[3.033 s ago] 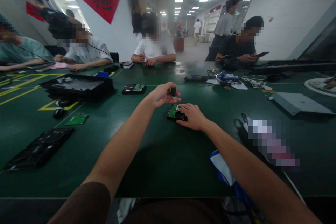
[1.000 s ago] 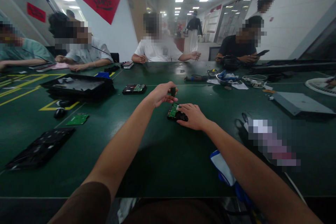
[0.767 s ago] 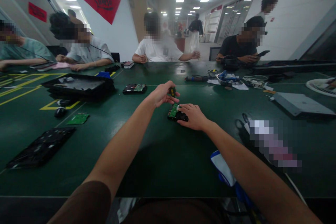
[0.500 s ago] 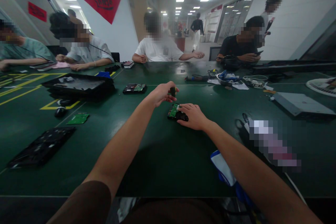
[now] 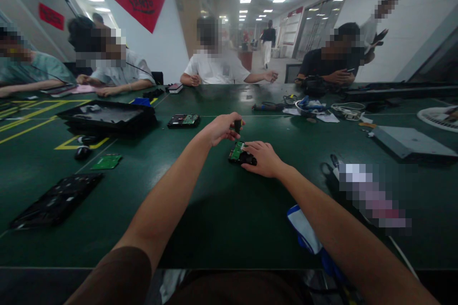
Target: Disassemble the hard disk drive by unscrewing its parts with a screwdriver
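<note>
A small hard drive (image 5: 236, 152) with a green circuit board on top lies on the dark green table (image 5: 222, 209). My right hand (image 5: 263, 158) rests on its right side, fingers curled over it, holding it down. My left hand (image 5: 218, 128) is closed around the dark handle of a screwdriver (image 5: 237, 126), which stands upright just above the drive's far edge.
A second hard drive (image 5: 183, 120) lies further back. A black tray (image 5: 107, 116), a loose green board (image 5: 106, 161) and a dark flat panel (image 5: 55, 205) are on the left. A grey case (image 5: 408, 142) and cables (image 5: 322, 105) sit at right. Several people sit around the table.
My hands and the drive stay in place; the left fingers shift slightly around the screwdriver handle. A person in the background has walked to the right.
</note>
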Demonstrator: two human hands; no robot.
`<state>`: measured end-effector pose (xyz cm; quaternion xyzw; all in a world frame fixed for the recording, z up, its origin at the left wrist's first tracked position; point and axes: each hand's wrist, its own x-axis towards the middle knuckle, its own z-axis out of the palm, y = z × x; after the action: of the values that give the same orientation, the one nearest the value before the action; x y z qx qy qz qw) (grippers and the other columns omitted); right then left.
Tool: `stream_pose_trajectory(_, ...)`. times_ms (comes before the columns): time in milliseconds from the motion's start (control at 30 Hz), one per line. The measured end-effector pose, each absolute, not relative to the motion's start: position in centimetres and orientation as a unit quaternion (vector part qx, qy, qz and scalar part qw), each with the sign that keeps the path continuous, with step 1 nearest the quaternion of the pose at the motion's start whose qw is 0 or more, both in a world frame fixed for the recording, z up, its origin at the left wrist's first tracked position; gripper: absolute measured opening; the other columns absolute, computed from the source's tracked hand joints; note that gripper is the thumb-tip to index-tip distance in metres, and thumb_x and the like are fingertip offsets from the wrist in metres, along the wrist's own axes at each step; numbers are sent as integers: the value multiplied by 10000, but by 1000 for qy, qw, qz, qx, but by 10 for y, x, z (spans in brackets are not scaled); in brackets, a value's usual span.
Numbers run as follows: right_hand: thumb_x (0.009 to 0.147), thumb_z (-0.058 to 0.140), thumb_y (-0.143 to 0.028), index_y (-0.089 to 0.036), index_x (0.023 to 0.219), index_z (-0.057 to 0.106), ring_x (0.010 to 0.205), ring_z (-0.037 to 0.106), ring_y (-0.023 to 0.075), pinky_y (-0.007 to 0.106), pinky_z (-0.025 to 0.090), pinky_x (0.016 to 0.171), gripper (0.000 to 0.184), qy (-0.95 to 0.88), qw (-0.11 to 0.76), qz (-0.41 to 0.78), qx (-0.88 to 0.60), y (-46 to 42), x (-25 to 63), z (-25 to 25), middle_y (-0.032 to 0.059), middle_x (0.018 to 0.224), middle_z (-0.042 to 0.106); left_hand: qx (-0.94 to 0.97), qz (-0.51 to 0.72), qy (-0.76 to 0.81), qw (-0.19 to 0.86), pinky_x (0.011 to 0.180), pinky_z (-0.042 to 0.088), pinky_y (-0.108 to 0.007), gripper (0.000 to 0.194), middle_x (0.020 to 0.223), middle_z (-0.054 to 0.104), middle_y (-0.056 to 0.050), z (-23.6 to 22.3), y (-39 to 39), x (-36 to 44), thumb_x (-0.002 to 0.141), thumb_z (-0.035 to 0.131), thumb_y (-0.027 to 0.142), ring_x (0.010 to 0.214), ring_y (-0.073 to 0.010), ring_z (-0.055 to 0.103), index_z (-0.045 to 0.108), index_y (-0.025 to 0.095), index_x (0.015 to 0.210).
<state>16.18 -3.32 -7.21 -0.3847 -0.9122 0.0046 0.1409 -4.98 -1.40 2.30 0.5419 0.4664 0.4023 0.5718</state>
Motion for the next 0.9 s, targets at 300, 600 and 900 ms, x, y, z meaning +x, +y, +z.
stream_pose_trajectory(300,884,572,-620,-260,1383,554,1366,395,369,556,310,1086,615,-912,135,6,-387,-34,162,-71,96,1526,457,524,417,473,573,550,488,-260,235,873,697,-116,25,-15,-48,849,555,373,611,-163,663,619,151,898)
stream_pose_trajectory(600,878,587,-617,-263,1379,554,1366,396,365,549,316,1083,614,-912,137,3,-387,-34,161,-72,94,1516,468,524,403,454,598,501,468,-259,220,899,714,-119,25,-16,-48,847,555,367,553,-147,624,598,161,912)
stream_pose_trajectory(900,876,587,-623,-267,1375,558,1364,400,370,555,318,1080,613,-910,140,-1,-389,-33,161,-73,95,1524,459,543,404,449,584,493,478,-254,244,887,690,-111,24,-16,-50,842,591,364,558,-138,621,668,148,926)
